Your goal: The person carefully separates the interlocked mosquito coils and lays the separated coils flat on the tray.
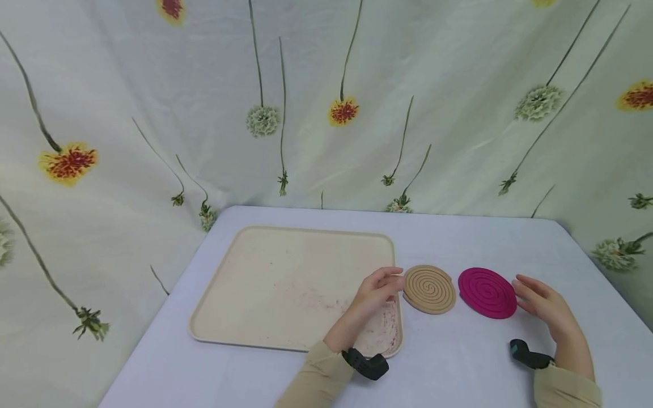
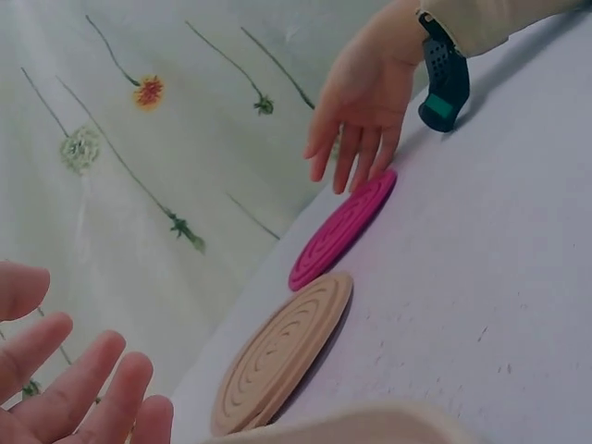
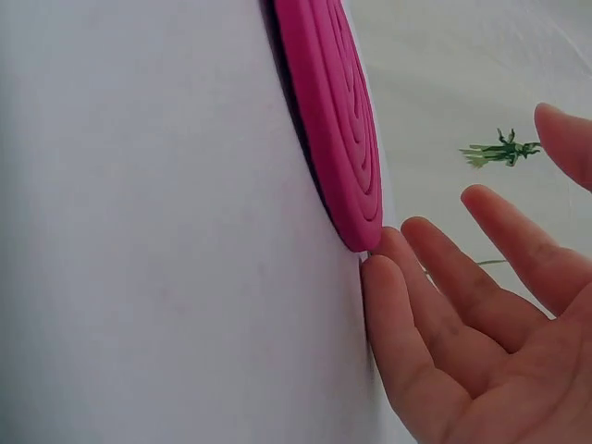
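A tan disc coiled in a flat spiral lies on the white table, just right of the tray. Beside it, to the right, lies a magenta spiral disc of similar size. My left hand is over the tray's right edge, its fingertips at the left rim of the tan disc. The fingers are relaxed and grip nothing. At the magenta disc's right rim is my right hand, fingers loosely extended. In the right wrist view its fingertips come right up to the disc's edge.
A cream tray with a raised rim takes up the table's left half, with reddish smears near its right end. The table has a white cover. Behind hangs a flower-printed curtain. A black wrist camera sits on the left wrist.
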Tool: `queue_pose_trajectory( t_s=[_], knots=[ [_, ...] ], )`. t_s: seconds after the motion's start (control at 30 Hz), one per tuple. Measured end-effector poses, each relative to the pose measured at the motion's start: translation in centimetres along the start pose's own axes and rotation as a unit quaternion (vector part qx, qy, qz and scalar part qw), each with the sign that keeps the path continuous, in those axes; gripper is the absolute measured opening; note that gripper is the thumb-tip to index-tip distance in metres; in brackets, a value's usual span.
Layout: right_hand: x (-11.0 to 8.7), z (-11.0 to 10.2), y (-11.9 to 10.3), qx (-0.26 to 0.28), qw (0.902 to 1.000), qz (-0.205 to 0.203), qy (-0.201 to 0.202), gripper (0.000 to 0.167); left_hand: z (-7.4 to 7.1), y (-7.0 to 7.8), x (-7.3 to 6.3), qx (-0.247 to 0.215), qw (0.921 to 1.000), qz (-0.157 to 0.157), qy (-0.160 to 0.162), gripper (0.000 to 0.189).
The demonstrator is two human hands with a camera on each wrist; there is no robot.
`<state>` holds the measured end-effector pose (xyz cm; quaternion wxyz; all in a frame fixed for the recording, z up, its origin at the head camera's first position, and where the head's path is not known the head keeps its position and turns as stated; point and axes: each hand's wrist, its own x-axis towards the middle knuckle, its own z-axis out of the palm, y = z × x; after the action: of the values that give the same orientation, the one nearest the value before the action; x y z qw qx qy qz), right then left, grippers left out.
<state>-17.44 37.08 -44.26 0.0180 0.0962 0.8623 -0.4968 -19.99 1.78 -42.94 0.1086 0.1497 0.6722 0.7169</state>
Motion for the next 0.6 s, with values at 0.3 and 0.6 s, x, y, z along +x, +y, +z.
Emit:
queue_pose_trajectory(
  t_s=[0.3, 0.6],
  knots=[
    [0.4, -0.1, -0.1, -0.035, 0.999, 0.007, -0.025, 0.073, 4.0, -0.8, 1.4, -0.032, 0.9977, -0.051, 0.031, 0.029],
    [0.4, -0.4, 0.0, -0.064, 0.9971, 0.013, -0.039, 0.074, 8.4, -1.5, 2.1, -0.067, 0.9936, -0.071, 0.057, 0.018]
  ],
)
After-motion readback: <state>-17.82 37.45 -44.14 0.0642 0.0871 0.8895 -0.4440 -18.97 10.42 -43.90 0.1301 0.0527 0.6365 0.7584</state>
